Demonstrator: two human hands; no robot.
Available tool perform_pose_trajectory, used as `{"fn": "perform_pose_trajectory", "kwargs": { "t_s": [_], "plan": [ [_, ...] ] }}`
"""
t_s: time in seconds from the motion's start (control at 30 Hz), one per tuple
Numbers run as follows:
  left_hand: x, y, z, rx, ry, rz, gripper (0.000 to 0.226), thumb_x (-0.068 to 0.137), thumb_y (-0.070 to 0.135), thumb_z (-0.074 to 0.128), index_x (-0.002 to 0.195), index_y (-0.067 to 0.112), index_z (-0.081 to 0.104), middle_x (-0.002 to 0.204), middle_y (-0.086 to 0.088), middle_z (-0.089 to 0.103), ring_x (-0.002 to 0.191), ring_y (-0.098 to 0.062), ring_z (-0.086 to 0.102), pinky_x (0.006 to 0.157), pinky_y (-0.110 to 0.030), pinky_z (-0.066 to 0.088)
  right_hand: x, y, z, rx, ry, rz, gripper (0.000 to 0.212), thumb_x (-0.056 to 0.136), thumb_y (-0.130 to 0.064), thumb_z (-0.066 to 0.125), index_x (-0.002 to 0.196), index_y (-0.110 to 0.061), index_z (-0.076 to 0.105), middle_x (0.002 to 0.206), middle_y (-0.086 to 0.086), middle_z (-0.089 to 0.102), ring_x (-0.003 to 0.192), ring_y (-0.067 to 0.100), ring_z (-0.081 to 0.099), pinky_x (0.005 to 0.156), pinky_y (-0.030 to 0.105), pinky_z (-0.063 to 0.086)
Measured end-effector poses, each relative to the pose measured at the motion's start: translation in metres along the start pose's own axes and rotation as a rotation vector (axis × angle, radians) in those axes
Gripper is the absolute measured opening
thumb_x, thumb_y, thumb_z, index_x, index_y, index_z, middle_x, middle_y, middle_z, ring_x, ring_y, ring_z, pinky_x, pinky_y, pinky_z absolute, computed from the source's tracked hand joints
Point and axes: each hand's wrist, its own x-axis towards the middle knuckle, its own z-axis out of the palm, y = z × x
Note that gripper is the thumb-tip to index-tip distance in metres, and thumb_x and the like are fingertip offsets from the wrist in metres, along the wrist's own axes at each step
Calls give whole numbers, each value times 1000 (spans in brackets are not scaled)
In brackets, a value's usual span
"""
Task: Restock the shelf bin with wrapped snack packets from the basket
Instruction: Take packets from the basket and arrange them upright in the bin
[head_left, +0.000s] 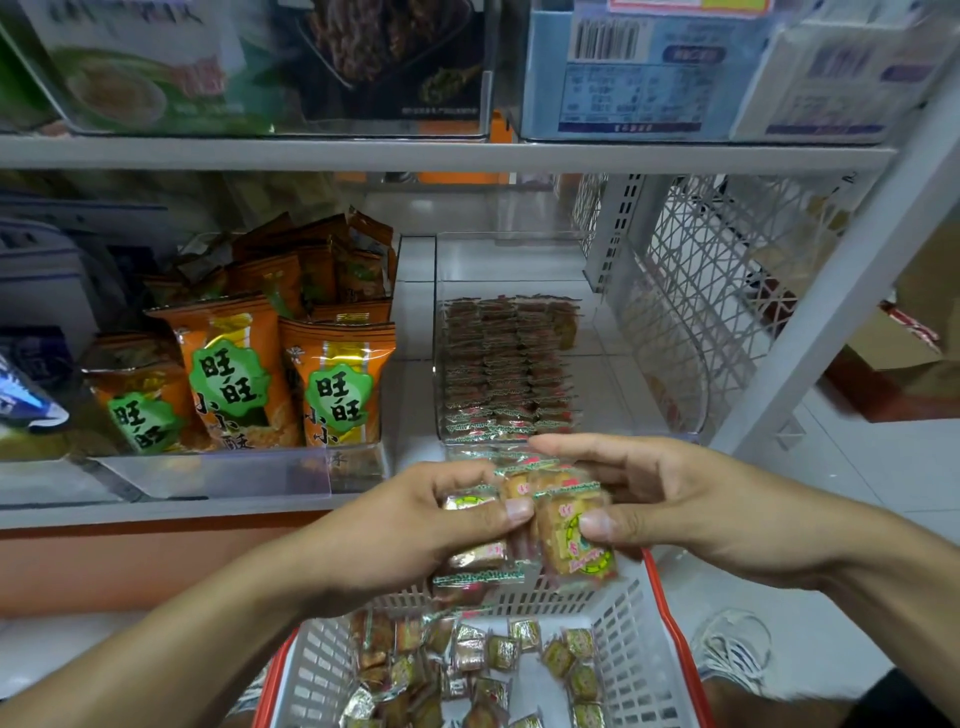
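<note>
Both my hands hold a bunch of small wrapped snack packets just above the far rim of the basket. My left hand grips the left side of the bunch, thumb on top. My right hand pinches the right side, thumb pressed on one packet. Straight ahead on the shelf stands a clear plastic bin holding tidy rows of the same packets. Below my hands the white basket with a red rim holds several loose packets.
Left of the bin, orange snack bags stand in a clear tray. A shelf above carries boxed goods. A white perforated shelf end panel and upright post stand on the right. A shoe shows beside the basket.
</note>
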Motion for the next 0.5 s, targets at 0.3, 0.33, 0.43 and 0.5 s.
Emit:
{"fn": "perform_pose_trajectory", "kwargs": {
  "t_s": [0.3,0.33,0.43,0.5],
  "plan": [
    [26,12,16,-305,437,132,38,75,54,77,102,28,73,91,-14,74,75,-28,71,60,-36,55,11,-25,-28,-185,304,-125,61,80,-20,82,135,-32,59,124,27,64,108,35,67,99,50,52],
    [29,14,18,-321,471,159,40,73,55,78,101,27,73,88,-15,70,74,-30,67,60,-38,53,15,-27,-33,-271,404,-154,59,81,-21,83,135,-31,59,124,23,65,110,32,66,103,50,50],
    [35,18,24,-331,465,201,35,77,50,78,99,24,73,82,-15,62,70,-28,59,56,-39,51,40,-30,-51,-842,680,-184,60,85,-34,75,140,-28,52,130,1,59,114,13,58,102,28,45],
    [38,20,27,-295,444,186,25,84,46,76,99,25,73,81,-15,64,67,-26,60,55,-36,53,66,-29,-62,-1198,747,-122,59,86,-30,69,140,-21,48,131,8,51,121,25,51,98,35,47]
  ]
}}
